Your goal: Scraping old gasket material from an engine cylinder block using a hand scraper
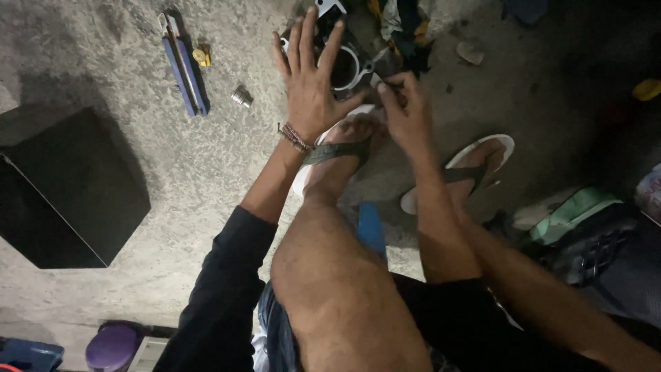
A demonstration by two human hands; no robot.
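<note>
My left hand [311, 83] lies flat with fingers spread on a dark metal engine part with a round silver-rimmed bore [348, 67], which sits on the concrete floor [206, 172]. My right hand [406, 110] is beside it, fingers pinched on a small thin item [381, 81] at the part's right edge; what the item is I cannot tell. My feet in white sandals with grey straps [337, 151] [475, 169] rest just below the hands.
A blue-handled tool [182, 65], a small yellow piece [201, 56] and a small metal socket [242, 96] lie at upper left. A black box [69, 186] stands left. Rags [403, 24] are behind the part; bags [578, 220] sit right; a purple lid [111, 346] is at the bottom left.
</note>
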